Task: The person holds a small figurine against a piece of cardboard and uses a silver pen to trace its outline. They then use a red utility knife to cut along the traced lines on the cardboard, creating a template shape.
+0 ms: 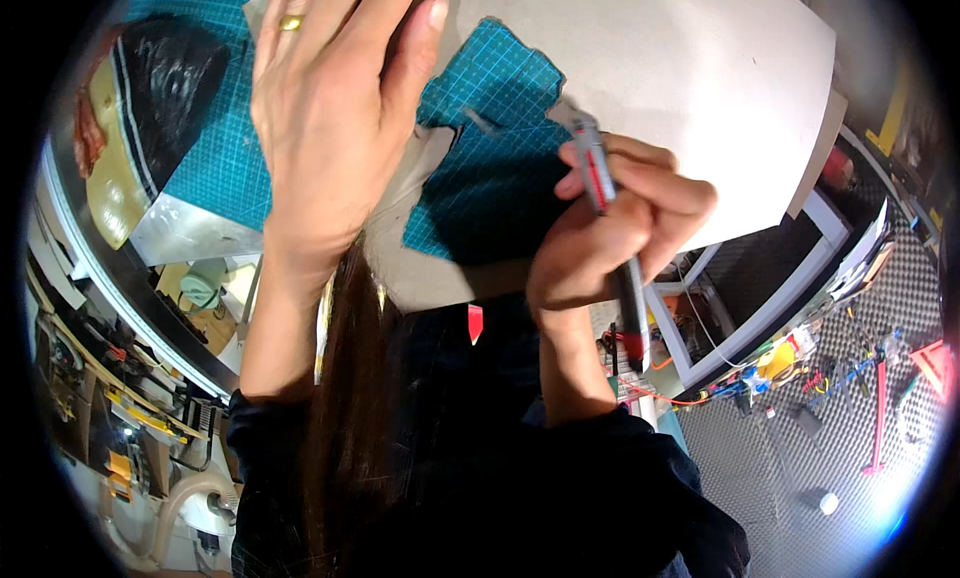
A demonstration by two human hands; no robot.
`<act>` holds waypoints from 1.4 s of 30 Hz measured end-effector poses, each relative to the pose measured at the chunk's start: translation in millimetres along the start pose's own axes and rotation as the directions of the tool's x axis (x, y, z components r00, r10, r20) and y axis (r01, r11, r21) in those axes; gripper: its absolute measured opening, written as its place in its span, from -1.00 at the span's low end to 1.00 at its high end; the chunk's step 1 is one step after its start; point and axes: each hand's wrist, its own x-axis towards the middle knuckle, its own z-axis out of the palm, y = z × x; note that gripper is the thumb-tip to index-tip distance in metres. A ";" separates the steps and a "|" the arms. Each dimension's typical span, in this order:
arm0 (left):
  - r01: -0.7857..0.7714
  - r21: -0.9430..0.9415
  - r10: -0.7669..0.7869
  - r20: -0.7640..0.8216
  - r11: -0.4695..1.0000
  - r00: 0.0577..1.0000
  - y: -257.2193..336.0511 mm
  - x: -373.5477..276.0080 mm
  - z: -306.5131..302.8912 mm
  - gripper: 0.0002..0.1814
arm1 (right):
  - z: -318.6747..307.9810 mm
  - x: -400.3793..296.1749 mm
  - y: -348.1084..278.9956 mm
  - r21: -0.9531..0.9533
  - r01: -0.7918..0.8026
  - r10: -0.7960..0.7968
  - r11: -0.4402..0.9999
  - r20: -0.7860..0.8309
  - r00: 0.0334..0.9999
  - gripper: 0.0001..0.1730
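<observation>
My left hand (pixel 326 90), with a gold ring on one finger, lies palm down over the left part of a large beige sheet (pixel 697 67). Its fingertips run past the top of the view, and a dark thing shows partly beneath it. My right hand (pixel 626 225) grips a grey and red utility knife (pixel 594 161). The knife's head is at the right edge of an irregular gap in the sheet, though the blade tip is blurred. Through that gap shows a teal cutting mat (pixel 510 75) with grid lines. A narrow beige strip (pixel 431 154) juts into the gap beside my left wrist.
A black plastic piece (pixel 169 82) and a yellowish piece (pixel 112 173) lie at the left, near a shiny metal plate (pixel 195 229). Below the sheet's right side is a white frame (pixel 795 278). Tools hang or lie along a grey textured surface (pixel 750 443).
</observation>
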 end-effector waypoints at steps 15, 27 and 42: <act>-0.262 -0.216 0.257 -0.051 0.941 0.965 -13.4 -36.2 -5.1 -0.82 | -35.2 3.0 -2.2 0.130 -0.170 0.177 0.977 -0.039 0.983 -0.78; -0.170 -0.301 0.153 -0.078 0.939 0.985 1.8 -55.7 -5.2 -0.90 | -30.9 -2.3 -6.4 0.099 -0.124 0.127 0.987 -0.025 0.992 -0.74; 0.278 -0.614 -0.152 0.250 0.739 0.956 48.9 -226.3 -105.3 -0.73 | -20.9 -2.6 -26.4 -0.401 0.238 -0.121 0.885 0.296 0.947 -0.65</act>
